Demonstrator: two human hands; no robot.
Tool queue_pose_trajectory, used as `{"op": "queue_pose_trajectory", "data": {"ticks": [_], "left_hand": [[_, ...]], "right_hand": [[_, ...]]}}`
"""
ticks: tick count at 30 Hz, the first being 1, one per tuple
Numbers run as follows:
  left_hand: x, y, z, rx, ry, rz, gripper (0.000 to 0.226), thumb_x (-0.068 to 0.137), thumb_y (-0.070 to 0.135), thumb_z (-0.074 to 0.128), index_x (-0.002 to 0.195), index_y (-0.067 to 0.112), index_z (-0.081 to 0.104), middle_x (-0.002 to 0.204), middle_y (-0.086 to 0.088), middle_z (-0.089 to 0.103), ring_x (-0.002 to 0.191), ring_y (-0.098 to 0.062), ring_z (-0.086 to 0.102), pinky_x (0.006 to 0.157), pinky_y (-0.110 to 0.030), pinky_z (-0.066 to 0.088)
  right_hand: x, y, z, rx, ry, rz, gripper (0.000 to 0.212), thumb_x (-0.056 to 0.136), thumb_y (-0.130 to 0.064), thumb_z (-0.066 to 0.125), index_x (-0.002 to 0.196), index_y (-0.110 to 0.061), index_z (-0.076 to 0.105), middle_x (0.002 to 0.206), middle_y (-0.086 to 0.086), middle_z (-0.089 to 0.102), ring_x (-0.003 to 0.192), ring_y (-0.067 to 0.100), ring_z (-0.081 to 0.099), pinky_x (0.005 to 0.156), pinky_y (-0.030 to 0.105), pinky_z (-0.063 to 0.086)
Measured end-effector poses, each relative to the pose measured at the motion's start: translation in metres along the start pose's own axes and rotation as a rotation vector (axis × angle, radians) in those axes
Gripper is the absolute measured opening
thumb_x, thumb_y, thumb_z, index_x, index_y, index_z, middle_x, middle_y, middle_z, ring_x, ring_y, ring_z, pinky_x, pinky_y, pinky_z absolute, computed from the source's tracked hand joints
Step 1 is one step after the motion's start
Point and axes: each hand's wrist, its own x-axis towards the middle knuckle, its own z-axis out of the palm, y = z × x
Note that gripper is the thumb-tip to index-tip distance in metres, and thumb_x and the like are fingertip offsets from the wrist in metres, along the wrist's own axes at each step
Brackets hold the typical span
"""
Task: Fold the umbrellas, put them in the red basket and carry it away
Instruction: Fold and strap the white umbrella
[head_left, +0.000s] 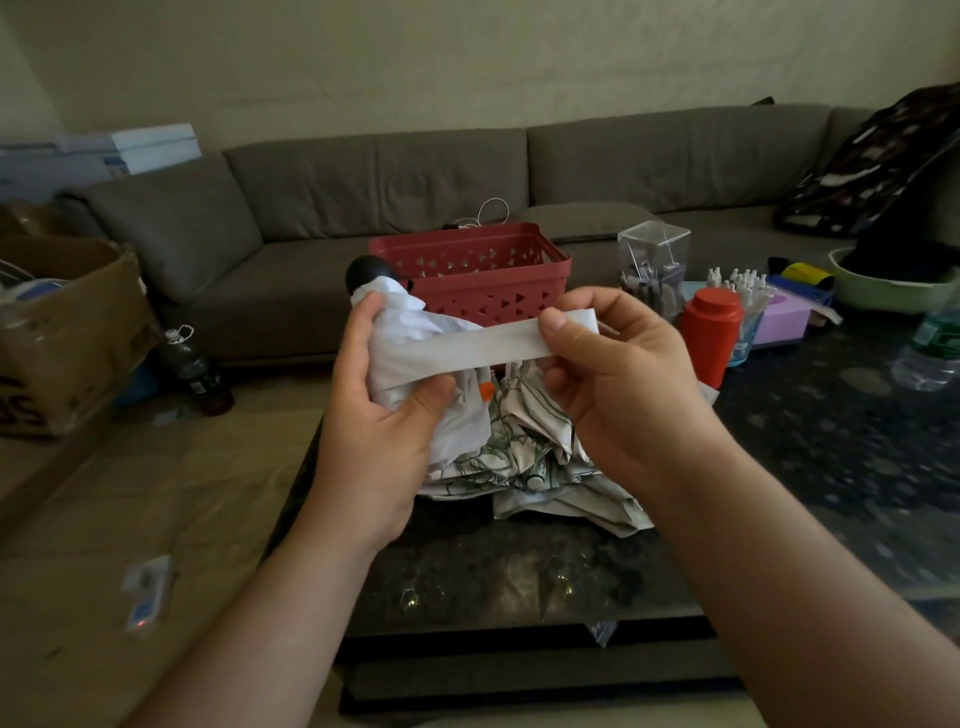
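Note:
My left hand grips a folded white umbrella around its bunched canopy, its black round handle pointing up and away. My right hand pinches the end of the umbrella's white closing strap, which is stretched taut to the right. Under my hands a second umbrella, white with green line patterns, lies crumpled on the dark table. The red basket stands behind them at the table's far edge; it looks empty from here.
Right of the basket stand a clear box of small items, a red bottle, a purple tissue box, a green bowl and a plastic bottle. A grey sofa is behind. A cardboard box sits left.

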Motion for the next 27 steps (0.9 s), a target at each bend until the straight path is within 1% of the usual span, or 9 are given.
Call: {"op": "queue_pose_trajectory", "data": {"ticks": [6, 8, 10, 12, 15, 18, 21, 24, 27], "left_hand": [[0.0, 0.005, -0.003, -0.088, -0.056, -0.061, 0.104, 0.072, 0.043, 0.092, 0.16, 0.037, 0.037, 0.156, -0.004, 0.053, 0.134, -0.022, 0.063, 0.107, -0.045, 0.055], [0.001, 0.008, -0.005, -0.102, -0.097, -0.052, 0.105, 0.071, 0.055, 0.087, 0.161, 0.033, 0.036, 0.158, -0.012, 0.05, 0.132, -0.027, 0.062, 0.099, -0.044, 0.058], [0.0, 0.01, -0.003, -0.151, -0.1, -0.041, 0.087, 0.081, 0.051, 0.075, 0.159, 0.035, 0.039, 0.157, -0.007, 0.051, 0.135, -0.024, 0.061, 0.096, -0.038, 0.058], [-0.002, 0.012, 0.001, -0.225, -0.094, -0.055, 0.066, 0.089, 0.045, 0.069, 0.151, 0.047, 0.046, 0.157, 0.005, 0.053, 0.139, -0.019, 0.059, 0.1, -0.037, 0.057], [-0.009, 0.014, 0.01, -0.287, -0.143, -0.059, 0.046, 0.094, 0.038, 0.065, 0.136, 0.056, 0.061, 0.156, 0.013, 0.054, 0.141, -0.018, 0.056, 0.105, -0.041, 0.055], [-0.013, 0.017, 0.018, -0.252, -0.115, -0.053, 0.027, 0.099, 0.027, 0.063, 0.105, 0.047, 0.079, 0.126, 0.01, 0.072, 0.119, -0.016, 0.068, 0.093, -0.038, 0.06], [-0.012, 0.017, 0.016, -0.199, -0.062, -0.03, 0.026, 0.095, 0.023, 0.063, 0.087, 0.039, 0.082, 0.102, 0.007, 0.075, 0.1, -0.015, 0.07, 0.084, -0.035, 0.06], [-0.009, 0.016, 0.01, -0.109, -0.018, 0.014, 0.022, 0.095, 0.025, 0.067, 0.088, 0.039, 0.083, 0.105, 0.011, 0.075, 0.105, -0.013, 0.069, 0.093, -0.038, 0.059], [-0.006, 0.015, 0.005, -0.041, 0.08, 0.008, 0.025, 0.094, 0.021, 0.07, 0.087, 0.042, 0.082, 0.106, 0.009, 0.076, 0.098, -0.01, 0.074, 0.085, -0.033, 0.06]], "right_hand": [[0.01, 0.021, -0.01, 0.005, 0.088, 0.113, 0.014, 0.095, -0.001, 0.071, 0.089, -0.013, 0.067, 0.082, 0.007, 0.067, 0.062, 0.014, 0.059, 0.057, 0.02, 0.053], [0.013, 0.028, -0.012, 0.02, 0.097, 0.154, 0.014, 0.095, -0.001, 0.071, 0.09, -0.013, 0.067, 0.078, 0.004, 0.067, 0.062, 0.014, 0.06, 0.056, 0.02, 0.052], [0.015, 0.036, -0.013, 0.022, 0.123, 0.186, 0.013, 0.095, -0.001, 0.071, 0.091, -0.013, 0.066, 0.076, 0.004, 0.067, 0.061, 0.014, 0.061, 0.055, 0.02, 0.051], [0.017, 0.045, -0.011, 0.022, 0.14, 0.219, 0.013, 0.095, -0.001, 0.071, 0.093, -0.012, 0.065, 0.077, 0.004, 0.066, 0.06, 0.013, 0.061, 0.054, 0.02, 0.051], [0.016, 0.058, -0.002, 0.032, 0.118, 0.27, 0.013, 0.096, -0.002, 0.07, 0.092, -0.013, 0.065, 0.08, 0.005, 0.067, 0.062, 0.015, 0.062, 0.063, 0.027, 0.05], [0.015, 0.068, 0.005, 0.016, 0.083, 0.277, 0.014, 0.095, 0.0, 0.073, 0.092, -0.012, 0.067, 0.088, 0.017, 0.067, 0.074, 0.029, 0.061, 0.072, 0.038, 0.05], [0.012, 0.065, 0.006, -0.199, 0.083, 0.152, 0.015, 0.092, -0.007, 0.079, 0.096, -0.017, 0.07, 0.088, 0.014, 0.07, 0.078, 0.029, 0.063, 0.072, 0.044, 0.053], [0.008, 0.045, 0.002, -0.523, 0.18, -0.099, 0.024, 0.09, -0.017, 0.081, 0.104, -0.031, 0.07, 0.094, 0.0, 0.065, 0.075, 0.01, 0.062, 0.066, 0.029, 0.056], [-0.001, 0.021, -0.001, -0.739, 0.165, -0.351, 0.01, 0.091, -0.027, 0.076, 0.094, -0.036, 0.073, 0.096, -0.002, 0.064, 0.082, 0.009, 0.062, 0.072, 0.029, 0.054]]}}
